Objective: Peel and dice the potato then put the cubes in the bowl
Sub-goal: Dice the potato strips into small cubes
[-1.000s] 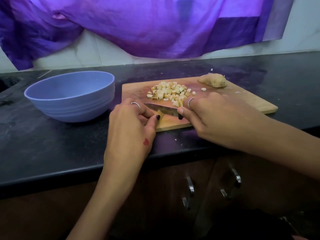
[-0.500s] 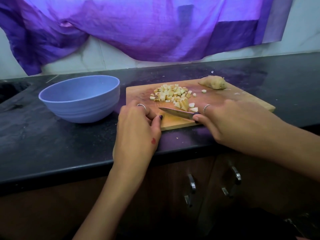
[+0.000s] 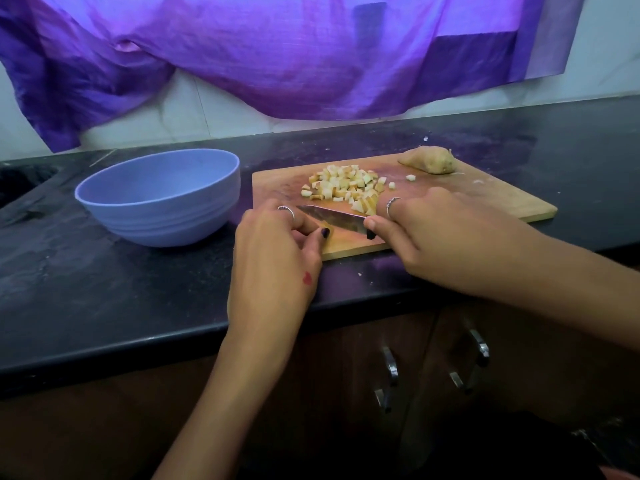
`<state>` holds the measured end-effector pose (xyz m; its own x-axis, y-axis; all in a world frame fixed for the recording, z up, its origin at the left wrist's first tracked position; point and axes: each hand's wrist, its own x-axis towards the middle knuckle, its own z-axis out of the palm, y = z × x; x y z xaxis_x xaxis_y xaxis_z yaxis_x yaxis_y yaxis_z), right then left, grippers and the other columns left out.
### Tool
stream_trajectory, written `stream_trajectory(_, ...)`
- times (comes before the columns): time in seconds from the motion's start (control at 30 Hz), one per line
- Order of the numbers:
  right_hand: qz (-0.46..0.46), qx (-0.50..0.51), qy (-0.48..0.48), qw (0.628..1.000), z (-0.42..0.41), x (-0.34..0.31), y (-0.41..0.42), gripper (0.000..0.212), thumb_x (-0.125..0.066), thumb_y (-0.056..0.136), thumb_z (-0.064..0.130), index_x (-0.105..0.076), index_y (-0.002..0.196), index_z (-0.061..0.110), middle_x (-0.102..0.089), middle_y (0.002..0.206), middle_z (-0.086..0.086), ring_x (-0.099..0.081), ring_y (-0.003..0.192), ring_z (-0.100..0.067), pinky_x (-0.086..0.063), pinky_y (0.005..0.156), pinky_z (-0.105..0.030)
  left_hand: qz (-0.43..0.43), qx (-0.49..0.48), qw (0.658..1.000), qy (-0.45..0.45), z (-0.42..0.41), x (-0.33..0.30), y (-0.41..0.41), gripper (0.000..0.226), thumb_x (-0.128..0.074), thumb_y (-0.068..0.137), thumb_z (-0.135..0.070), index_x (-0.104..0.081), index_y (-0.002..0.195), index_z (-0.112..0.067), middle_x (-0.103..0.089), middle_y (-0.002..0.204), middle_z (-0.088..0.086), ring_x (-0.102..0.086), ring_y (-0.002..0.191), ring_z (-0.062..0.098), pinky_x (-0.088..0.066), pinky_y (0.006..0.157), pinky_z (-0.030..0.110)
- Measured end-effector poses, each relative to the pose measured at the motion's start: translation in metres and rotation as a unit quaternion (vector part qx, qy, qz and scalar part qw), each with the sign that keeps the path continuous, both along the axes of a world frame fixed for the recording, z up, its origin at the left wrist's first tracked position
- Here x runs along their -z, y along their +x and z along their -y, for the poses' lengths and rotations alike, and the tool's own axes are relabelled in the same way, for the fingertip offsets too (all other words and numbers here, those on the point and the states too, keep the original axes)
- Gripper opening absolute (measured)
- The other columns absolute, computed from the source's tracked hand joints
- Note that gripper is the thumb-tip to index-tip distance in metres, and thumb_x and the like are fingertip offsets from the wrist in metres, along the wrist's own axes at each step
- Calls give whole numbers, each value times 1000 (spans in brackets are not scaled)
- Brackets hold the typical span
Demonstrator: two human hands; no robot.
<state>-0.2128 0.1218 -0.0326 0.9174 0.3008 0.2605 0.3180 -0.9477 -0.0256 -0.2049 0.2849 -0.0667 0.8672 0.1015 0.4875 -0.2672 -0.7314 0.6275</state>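
— Much done by then?

— Good share diced already: heap of potato cubes (image 3: 346,187) piled mid cutting board (image 3: 512,206), a couple of strays lying just right of it.

— And the bowl?

— Blue bowl (image 3: 162,199) just left of the board, on the dark counter (image 3: 104,289). No cubes visible inside, so transfer judged not yet begun.

— Anything left to cut?

— Small potato piece (image 3: 327,230) pinched under the left hand (image 3: 273,265), fingertips and thumb curled onto it at the board's near-left corner. Also an unpeeled-looking potato chunk (image 3: 429,160) resting at the far right corner, well apart from the hands.

— Knife?

— Knife (image 3: 334,220) gripped by the right hand (image 3: 446,244), fingers wrapped round the handle, blade pointing left and lying between the pile and the held piece, close to the left fingertips.

— Remaining, then?

— Probably: finish dicing the held piece, deal with the far chunk, then move all cubes to the bowl.
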Motion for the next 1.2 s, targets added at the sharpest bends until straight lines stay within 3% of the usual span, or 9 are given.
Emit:
stream_trajectory(0.17,-10,-25,-28,999,-14,0,19,38,-27,99,49,-38,71,26,-41,71,3,-39,62,-14,-30,60,-32,13,-4,1000,19,0,2,2,10,-70,86,-22,-70,75,-19,-60,98,-3,-59,75,9,-45,70,24)
stream_trajectory(0.43,-29,-15,-44,998,6,0,3,35,-26,97,53,-42,78,28,-36,69,9,-38,61,-12,-32,62,-33,27,-18,999,29,3,5,4,11,-70,85,-25,-69,76,-21,-58,99,0,-61,80,17,-54,76,40)
stream_trajectory(0.53,-13,-6,-57,998,16,-5,-5,35,-26,96,52,-46,82,28,-38,71,7,-49,70,-19,-37,65,-34,28,-19,999,34,1,4,2,17,-70,86,-26,-63,70,-23,-57,97,1,-61,80,19,-52,75,35)
stream_trajectory(0.63,78,16,-92,993,18,-6,-11,42,-23,97,51,-56,102,26,-58,96,-3,-59,92,-27,-36,61,-33,26,-17,999,35,0,2,-1,16,-69,87,-25,-67,73,-16,-56,91,-2,-60,76,15,-44,65,23)
stream_trajectory(0.73,105,-41,-38,993,11,-1,-14,42,-21,95,52,-52,91,24,-56,83,-5,-53,75,-27,-48,71,-39,10,-16,1000,22,-1,-1,-3,15,-69,87,-25,-73,86,-11,-48,74,-11,-50,62,2,-34,53,10)
stream_trajectory(0.83,80,-33,1,996,5,-2,-13,28,-27,98,49,-38,82,29,-38,71,3,-42,69,-20,-40,65,-34,17,-10,1000,9,-2,-1,-3,17,-70,86,-24,-74,85,-8,-41,62,-18,-43,55,-3,-34,56,7)
stream_trajectory(0.97,69,-33,-13,997,3,-1,-11,29,-26,98,50,-37,80,30,-36,73,3,-42,70,-20,-39,65,-35,-1,2,1000,-2,-2,-5,-4,8,-71,85,-22,-71,78,-17,-44,59,-22,-46,52,-5,-32,54,-3)
stream_trajectory(1.1,62,-38,-18,997,-1,3,-6,30,-25,98,50,-40,81,31,-45,80,2,-45,75,-20,-37,66,-35,2,-3,1000,6,-3,-2,0,7,-71,85,-21,-73,81,-16,-44,64,-21,-50,58,-2,-34,61,1)
stream_trajectory(1.2,68,-42,-11,997,-6,6,-1,38,-23,98,51,-53,95,29,-55,91,-1,-55,83,-24,-42,68,-36,19,-6,1000,17,-5,2,3,7,-71,85,-21,-74,81,-16,-46,72,-18,-56,73,7,-44,76,21)
